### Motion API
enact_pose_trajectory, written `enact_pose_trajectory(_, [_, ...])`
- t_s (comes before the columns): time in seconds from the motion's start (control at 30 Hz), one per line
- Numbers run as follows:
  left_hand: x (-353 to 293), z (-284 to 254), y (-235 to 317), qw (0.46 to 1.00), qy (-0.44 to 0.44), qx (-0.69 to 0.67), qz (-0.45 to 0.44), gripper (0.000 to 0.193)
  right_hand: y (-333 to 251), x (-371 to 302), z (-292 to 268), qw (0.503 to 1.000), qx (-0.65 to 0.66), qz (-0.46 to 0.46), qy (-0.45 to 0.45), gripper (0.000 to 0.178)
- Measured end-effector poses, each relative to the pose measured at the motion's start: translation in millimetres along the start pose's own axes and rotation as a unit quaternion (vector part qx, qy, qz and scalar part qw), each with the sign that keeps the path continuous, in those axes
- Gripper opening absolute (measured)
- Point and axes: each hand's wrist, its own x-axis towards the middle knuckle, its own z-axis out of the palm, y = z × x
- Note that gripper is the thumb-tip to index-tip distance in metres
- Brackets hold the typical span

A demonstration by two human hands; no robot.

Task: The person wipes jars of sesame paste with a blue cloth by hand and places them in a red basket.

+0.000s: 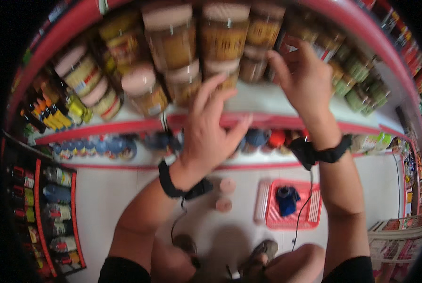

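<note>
My left hand hangs in front of the shelf's edge with its fingers spread, holding nothing. Close to its fingertips stand stacked plastic jars with pale pink lids, among them a lower jar. My right hand reaches over the white shelf board, thumb and forefinger apart. No object shows between them, though the other fingers are partly hidden. Just left of that thumb is a short jar under another pink-lidded jar. To its right lie stacked green-tinted jars. The picture is slightly blurred.
On the floor are a red basket holding a dark blue item and two pink-lidded containers. A bottle rack stands left, a wire rack right. The shelf's red edge runs beneath my hands; cables hang from my wristbands.
</note>
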Motion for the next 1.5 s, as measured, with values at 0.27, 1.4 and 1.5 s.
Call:
enact_pose_trajectory(0.27, [-18.0,2.5,-7.5,0.965,-0.135,-0.151,0.166,0.012,4.3,-254.3,-18.4,0.771,0.265,0.039,-0.578,0.027])
enact_pose_trajectory(1.4, [-54.4,37.0,20.4,0.81,-0.458,-0.353,-0.096,0.12,16.5,-101.7,-130.1,0.762,0.313,0.32,-0.468,0.071])
enact_pose_trajectory(1.5, [-52.5,43.0,29.0,0.815,-0.385,-0.423,-0.097,0.11,-1.5,-82.1,-129.9,0.787,0.271,0.334,-0.442,0.066])
